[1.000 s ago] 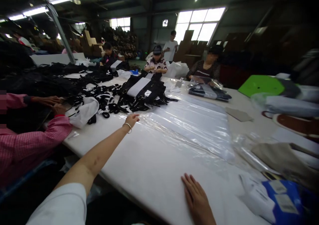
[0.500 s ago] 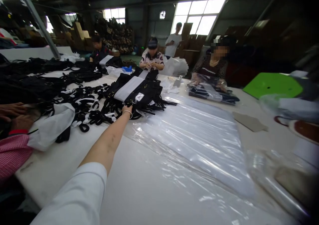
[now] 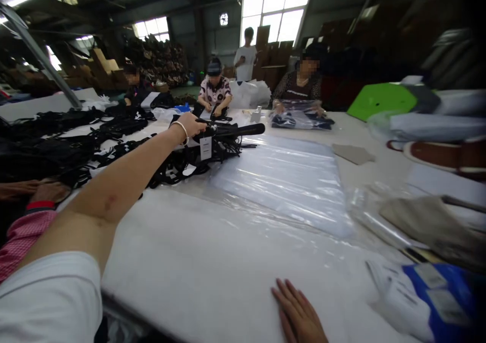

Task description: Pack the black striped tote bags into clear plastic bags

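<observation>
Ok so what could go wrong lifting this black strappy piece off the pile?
One: the left hand grips the black strappy garment, whose loose straps trail into the tangled pile of black straps; others may drag along.
Two: its dangling white paper hang tag could snag.
Three: the straps may ruffle the stack of clear plastic bags, which the right hand, flat on the white table, is not holding.

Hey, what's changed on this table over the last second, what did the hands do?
The left hand reached forward to the heap of black strapped fabric pieces, closed on one black strapped piece with a white hang tag and lifted it off the heap. The right hand lies flat on the white table as before; the stack of clear plastic bags has not moved.
</observation>
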